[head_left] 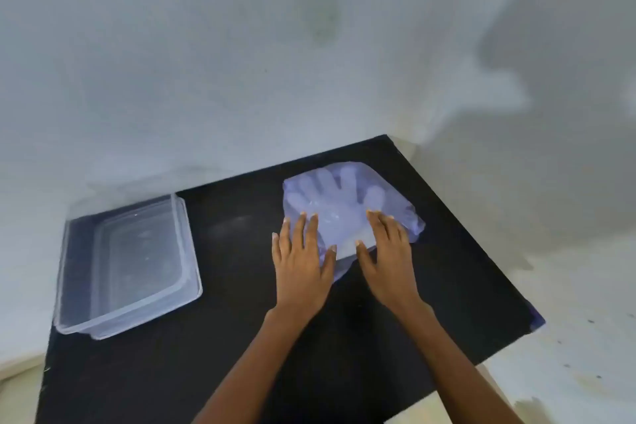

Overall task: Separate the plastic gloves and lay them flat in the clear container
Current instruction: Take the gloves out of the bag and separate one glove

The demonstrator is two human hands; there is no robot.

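Surface: a black mat (241,337) covers the tabletop, pushed up against a pale wall (206,45) that runs behind it and turns a corner on the right.

Gloves: the plastic gloves (339,206) lie in a thin, bluish, see-through stack on the far right part of the mat. The finger shapes fan out toward the wall; the cuff end points back toward the person. How many gloves are in the stack I cannot tell, since the layers blur into each other.

Left hand: the left hand (303,262) lies palm down, fingers spread and flat, on the near left edge of the stack. Nothing is pinched or gripped; the fingertips press on the plastic and the heel of the hand rests on the mat.

Right hand: the right hand (387,251) is also palm down and flat, fingers loosely spread, resting on the near right part of the stack. It grasps nothing. The thumb sits on a paler fold of plastic.

Between the hands: a strip of glove shows, and the two thumbs are near each other but apart.

Container: the clear container (127,265) stands on the left part of the mat, well apart from the gloves, open-topped, with no glove in it.
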